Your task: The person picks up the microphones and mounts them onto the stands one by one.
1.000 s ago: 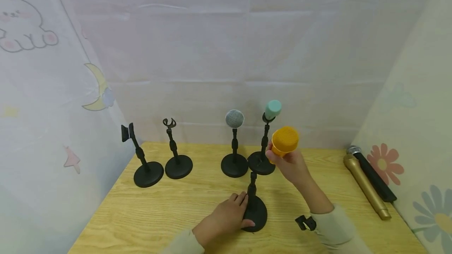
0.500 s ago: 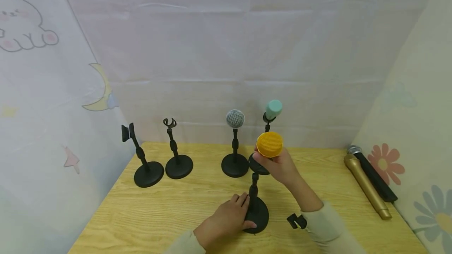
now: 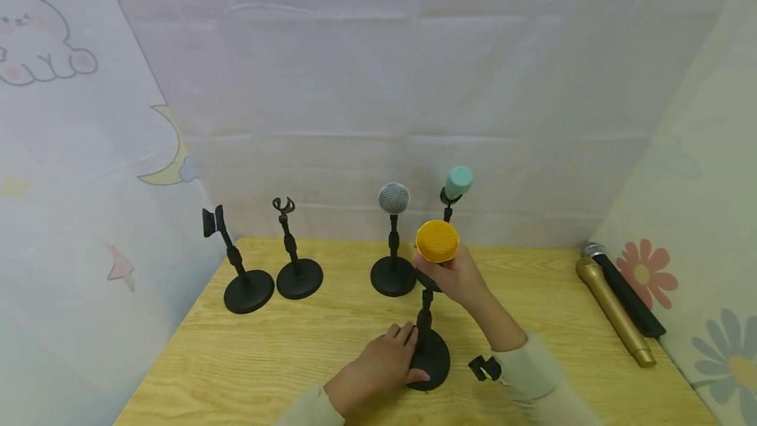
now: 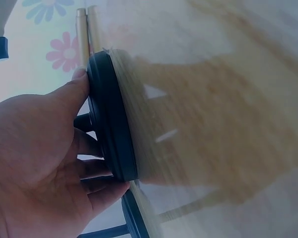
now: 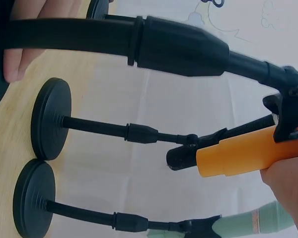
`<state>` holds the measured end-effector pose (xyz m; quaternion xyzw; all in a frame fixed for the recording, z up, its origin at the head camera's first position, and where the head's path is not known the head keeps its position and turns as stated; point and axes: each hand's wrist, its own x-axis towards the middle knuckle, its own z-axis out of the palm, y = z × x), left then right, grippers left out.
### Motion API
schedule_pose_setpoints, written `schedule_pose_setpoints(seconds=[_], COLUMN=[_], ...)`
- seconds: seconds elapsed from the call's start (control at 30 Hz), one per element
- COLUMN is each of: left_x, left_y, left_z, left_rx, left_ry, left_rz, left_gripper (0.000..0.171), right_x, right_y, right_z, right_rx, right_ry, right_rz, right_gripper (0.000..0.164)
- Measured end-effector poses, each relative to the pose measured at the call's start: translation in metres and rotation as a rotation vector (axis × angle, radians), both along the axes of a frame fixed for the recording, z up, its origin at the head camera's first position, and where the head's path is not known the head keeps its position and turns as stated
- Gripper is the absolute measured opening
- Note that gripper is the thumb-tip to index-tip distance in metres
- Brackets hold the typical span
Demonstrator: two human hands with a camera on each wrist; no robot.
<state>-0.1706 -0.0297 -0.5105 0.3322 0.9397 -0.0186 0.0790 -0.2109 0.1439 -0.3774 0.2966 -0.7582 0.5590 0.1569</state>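
A person's right hand (image 3: 458, 276), fingers curled around an orange microphone (image 3: 437, 240), holds it at the clip (image 5: 292, 111) of a black stand (image 3: 434, 360); the left hand (image 3: 383, 355) grips the stand's round base on the desk (image 3: 248, 373). Beyond rise a silver-headed microphone (image 3: 393, 198) and a mint microphone (image 3: 458, 182) (a loose black holder (image 3: 485, 368) lies by the right sleeve (image 3: 532, 370)).

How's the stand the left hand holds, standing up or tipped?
Standing up: its base sits flat on the table, pole above it.
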Motion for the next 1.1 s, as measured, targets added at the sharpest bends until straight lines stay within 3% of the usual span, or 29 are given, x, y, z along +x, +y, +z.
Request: schedule_pose_setpoints(seconds=[0.1,0.2,0.37,0.53,0.8,0.93,1.1], left_x=[-0.001,-0.002,-0.004,-0.004,-0.002,-0.001,0.000], left_y=[0.002,0.003,0.004,0.005,0.005,0.006,0.006], left_z=[0.000,-0.001,-0.002,-0.002,-0.001,0.000,0.002], left_rx=[-0.017,-0.031,-0.050,-0.056,-0.044,-0.042,-0.053], left_ry=[0.014,0.026,0.044,0.046,0.030,0.032,0.042], left_rz=[-0.016,-0.017,-0.007,-0.006,-0.002,-0.004,0.006], left_gripper=[0.086,0.086,0.087,0.087,0.087,0.087,0.086], right_x=[0.005,0.007,0.006,0.002,0.007,0.004,-0.001], right_y=[-0.003,-0.006,-0.010,-0.011,-0.003,-0.004,-0.008], right_z=[0.002,0.003,0.001,-0.004,-0.007,-0.012,-0.018], right_rx=[0.030,0.036,0.011,-0.004,0.184,0.184,0.139], right_ry=[-0.089,-0.116,-0.001,0.150,0.112,0.200,0.294], right_rz=[-0.045,-0.065,-0.062,0.005,-0.055,-0.061,-0.100], right_gripper=[0.024,0.026,0.019,0.022,0.050,0.053,0.044])
